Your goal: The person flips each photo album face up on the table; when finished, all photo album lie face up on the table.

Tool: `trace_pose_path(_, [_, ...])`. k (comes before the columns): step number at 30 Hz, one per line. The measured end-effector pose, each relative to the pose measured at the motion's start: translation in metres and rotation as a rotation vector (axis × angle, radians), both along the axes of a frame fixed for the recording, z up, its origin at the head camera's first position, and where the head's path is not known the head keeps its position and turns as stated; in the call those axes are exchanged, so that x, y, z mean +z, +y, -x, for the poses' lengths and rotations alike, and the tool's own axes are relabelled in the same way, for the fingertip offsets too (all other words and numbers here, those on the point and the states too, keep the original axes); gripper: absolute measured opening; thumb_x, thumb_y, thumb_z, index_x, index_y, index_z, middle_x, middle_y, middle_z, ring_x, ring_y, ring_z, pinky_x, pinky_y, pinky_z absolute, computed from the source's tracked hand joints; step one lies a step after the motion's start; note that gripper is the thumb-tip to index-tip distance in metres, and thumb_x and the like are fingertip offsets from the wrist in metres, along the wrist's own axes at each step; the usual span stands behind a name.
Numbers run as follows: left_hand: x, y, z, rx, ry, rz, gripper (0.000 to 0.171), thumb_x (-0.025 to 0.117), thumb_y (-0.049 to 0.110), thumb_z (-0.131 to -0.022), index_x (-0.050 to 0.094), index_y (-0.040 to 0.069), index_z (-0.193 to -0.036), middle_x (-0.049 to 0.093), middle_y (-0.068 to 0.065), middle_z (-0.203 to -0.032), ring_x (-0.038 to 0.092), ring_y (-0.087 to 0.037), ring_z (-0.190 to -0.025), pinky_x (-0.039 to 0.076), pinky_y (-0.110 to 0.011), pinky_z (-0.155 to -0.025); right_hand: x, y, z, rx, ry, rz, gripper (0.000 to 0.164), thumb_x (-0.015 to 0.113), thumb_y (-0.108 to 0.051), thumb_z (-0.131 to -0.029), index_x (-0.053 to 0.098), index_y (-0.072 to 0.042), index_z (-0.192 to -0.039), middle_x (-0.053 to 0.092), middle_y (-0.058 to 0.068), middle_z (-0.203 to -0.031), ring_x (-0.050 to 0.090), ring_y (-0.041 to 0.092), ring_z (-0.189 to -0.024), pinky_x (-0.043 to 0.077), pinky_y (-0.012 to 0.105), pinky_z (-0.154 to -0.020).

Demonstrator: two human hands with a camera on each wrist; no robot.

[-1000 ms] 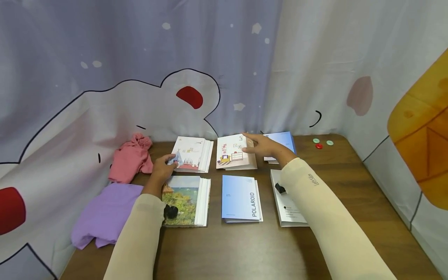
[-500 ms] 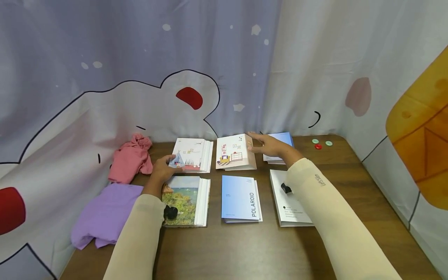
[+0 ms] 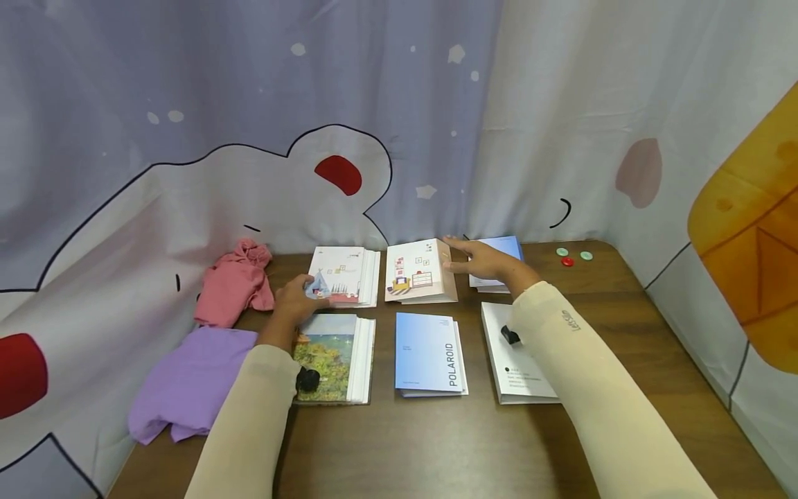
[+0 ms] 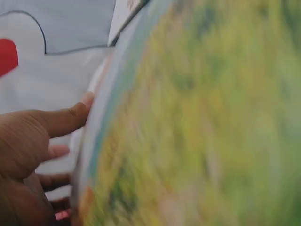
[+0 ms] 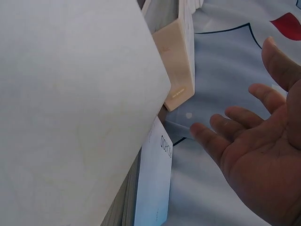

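Six photo albums lie in two rows on a wooden table. My left hand [image 3: 296,302] is at the left side of the white album with a tent drawing [image 3: 341,269], thumb near its front edge. In the left wrist view its thumb and fingers are extended beside a blurred green landscape album [image 4: 202,117]; contact is unclear. My right hand [image 3: 489,263], fingers spread, is just right of the cream album with a furniture drawing [image 3: 411,269]. The right wrist view shows this hand [image 5: 263,141] holding nothing. A blue album [image 3: 501,246] lies partly behind it.
In the front row are the landscape album [image 3: 327,360], a blue POLAROID album [image 3: 427,353] and a white album [image 3: 517,371] under the right forearm. Pink cloth [image 3: 233,284] and purple cloth [image 3: 190,384] lie left; a red button [image 3: 567,262] and green buttons lie back right. A curtain [image 3: 424,138] borders the table.
My right hand has moved slightly right, off the cream album's edge, so its spine now shows. The left hand has shifted a little, its thumb now lower by the album's front edge.
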State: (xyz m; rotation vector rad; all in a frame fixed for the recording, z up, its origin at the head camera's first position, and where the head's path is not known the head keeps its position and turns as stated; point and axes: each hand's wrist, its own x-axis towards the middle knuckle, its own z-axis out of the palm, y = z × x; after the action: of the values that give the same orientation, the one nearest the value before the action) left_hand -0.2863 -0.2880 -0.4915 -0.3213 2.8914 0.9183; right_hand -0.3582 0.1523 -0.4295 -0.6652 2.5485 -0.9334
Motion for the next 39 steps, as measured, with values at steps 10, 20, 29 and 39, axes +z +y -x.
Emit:
trace_pose_path(10, [0.031,0.051,0.002,-0.054,-0.01,0.189,0.101,0.083,0.054,-0.092,0.037,0.008,-0.168,0.031,-0.03,-0.171,0.027,-0.057,-0.158,0.03,-0.076,-0.123,-0.009,-0.006,0.002,-0.025,-0.057,0.014,0.082,0.065,-0.041,-0.11,0.022,-0.023,-0.177,0.013,0.018,-0.184,0.012,0.045,-0.171,0.018,0.066,-0.136])
trace_pose_path(20, [0.031,0.106,0.007,-0.217,0.098,0.113,0.088,0.076,0.051,-0.1,0.043,0.003,-0.165,0.031,-0.031,-0.174,0.032,-0.054,-0.161,0.037,-0.067,-0.128,-0.01,-0.01,-0.002,-0.045,-0.106,-0.011,0.083,0.065,-0.041,-0.11,0.023,-0.014,-0.176,0.02,0.022,-0.182,0.016,0.047,-0.169,0.022,0.065,-0.135])
trace_pose_path(29, [0.027,0.148,0.012,-0.307,0.064,-0.029,0.085,0.075,0.048,-0.101,0.043,0.003,-0.166,0.03,-0.027,-0.176,0.033,-0.048,-0.163,0.033,-0.062,-0.132,-0.012,-0.017,0.005,-0.025,-0.123,-0.026,0.085,0.067,-0.043,-0.109,0.022,-0.016,-0.176,0.021,0.022,-0.182,0.02,0.046,-0.169,0.022,0.063,-0.136])
trace_pose_path(39, [0.017,0.168,0.017,-0.35,0.016,-0.036,0.092,0.074,0.052,-0.098,0.039,0.003,-0.168,0.026,-0.029,-0.178,0.034,-0.047,-0.164,0.032,-0.059,-0.133,-0.014,-0.026,0.01,-0.074,-0.213,0.027,0.09,0.071,-0.041,-0.107,0.019,-0.018,-0.177,0.011,0.013,-0.185,0.011,0.041,-0.172,0.016,0.062,-0.138])
